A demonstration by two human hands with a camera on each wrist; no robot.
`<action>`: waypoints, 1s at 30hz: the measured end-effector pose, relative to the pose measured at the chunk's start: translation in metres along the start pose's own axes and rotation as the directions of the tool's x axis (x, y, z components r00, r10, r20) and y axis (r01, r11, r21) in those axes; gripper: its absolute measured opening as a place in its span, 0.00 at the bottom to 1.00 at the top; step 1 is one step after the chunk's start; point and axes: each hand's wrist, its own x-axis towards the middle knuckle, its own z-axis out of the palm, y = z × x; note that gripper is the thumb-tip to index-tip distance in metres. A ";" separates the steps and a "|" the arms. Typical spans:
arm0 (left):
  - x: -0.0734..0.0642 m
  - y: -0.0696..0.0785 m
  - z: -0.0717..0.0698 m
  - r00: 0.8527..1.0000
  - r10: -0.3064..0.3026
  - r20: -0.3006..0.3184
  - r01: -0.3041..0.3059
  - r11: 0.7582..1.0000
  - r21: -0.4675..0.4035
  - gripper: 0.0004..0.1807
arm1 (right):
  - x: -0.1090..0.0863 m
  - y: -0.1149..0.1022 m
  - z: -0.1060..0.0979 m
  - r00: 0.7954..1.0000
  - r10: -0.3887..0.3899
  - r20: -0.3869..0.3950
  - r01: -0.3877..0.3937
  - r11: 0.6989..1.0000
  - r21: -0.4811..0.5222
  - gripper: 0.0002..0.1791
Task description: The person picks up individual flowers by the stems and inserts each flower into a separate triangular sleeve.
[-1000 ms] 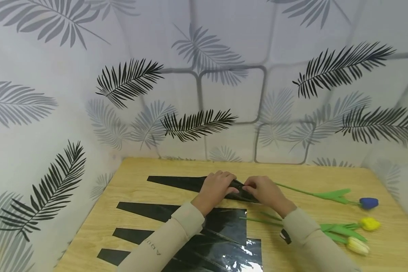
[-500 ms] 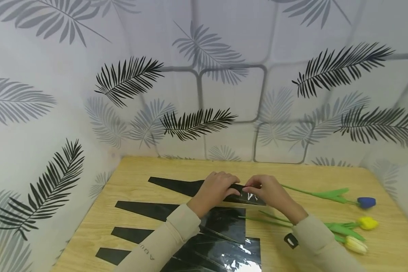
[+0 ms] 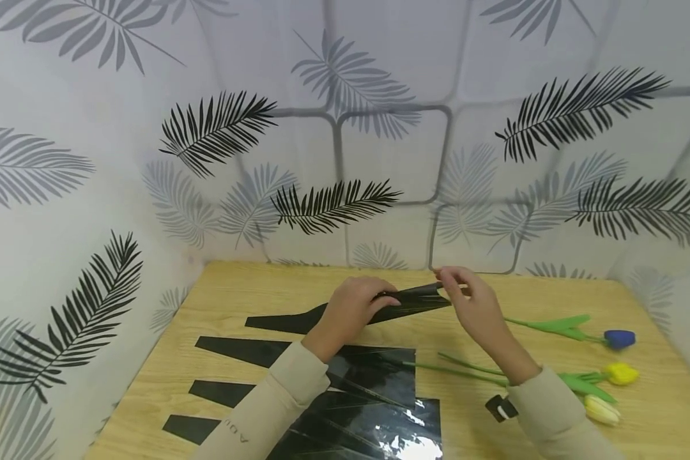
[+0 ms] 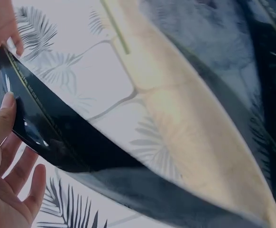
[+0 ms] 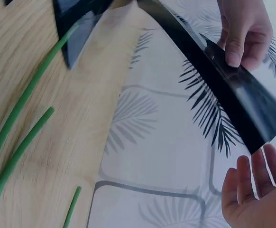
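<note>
A glossy black tapered flower sleeve (image 3: 284, 321) is raised at its wide end above the back of the wooden table. My left hand (image 3: 351, 310) grips its middle, with the thumb on the near face. The left wrist view has that thumb over the shiny black film (image 4: 81, 133) and the other fingers behind it. At the wide right end, my right hand (image 3: 474, 303) pinches the edge between thumb and fingers, and a gap shows at the mouth. In the right wrist view the right hand (image 5: 259, 190) is at the end of the sleeve, its thumb hidden.
Several more black sleeves (image 3: 374, 370) lie overlapping in front, partly under my left arm. To the right are artificial tulips: blue (image 3: 619, 339), yellow (image 3: 621, 374) and pale yellow (image 3: 602, 410). A small black object (image 3: 501, 408) shows beside my right cuff. Patterned cloth hangs behind.
The sleeve's wide end has risen off the table. My right hand has moved up and slightly right with the edge; my left hand has shifted slightly left, still gripping the sleeve.
</note>
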 end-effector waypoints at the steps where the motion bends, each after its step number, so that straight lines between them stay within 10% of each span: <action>1: 0.000 0.000 -0.002 1.000 -0.016 -0.007 0.015 1.000 -0.020 0.12 | 0.000 0.000 -0.002 1.000 0.016 -0.025 -0.015 0.999 0.047 0.20; 10: 0.005 0.011 -0.018 0.990 -0.100 -0.099 0.080 0.978 -0.191 0.13 | -0.010 -0.010 0.005 0.998 0.051 0.045 -0.064 0.931 0.360 0.16; 17: 0.007 0.026 -0.020 0.988 -0.117 -0.101 0.080 0.944 -0.320 0.15 | -0.020 -0.029 0.023 0.992 0.107 -0.073 -0.046 0.819 0.572 0.16; 23: 0.009 0.037 -0.020 0.986 -0.116 -0.116 0.053 0.893 -0.447 0.17 | -0.026 -0.043 0.030 0.981 0.117 -0.155 -0.009 0.825 0.566 0.12; 30: 0.008 0.052 -0.026 0.993 -0.073 -0.091 0.018 0.867 -0.499 0.30 | -0.030 -0.057 0.034 0.971 -0.050 -0.232 0.175 0.815 0.553 0.19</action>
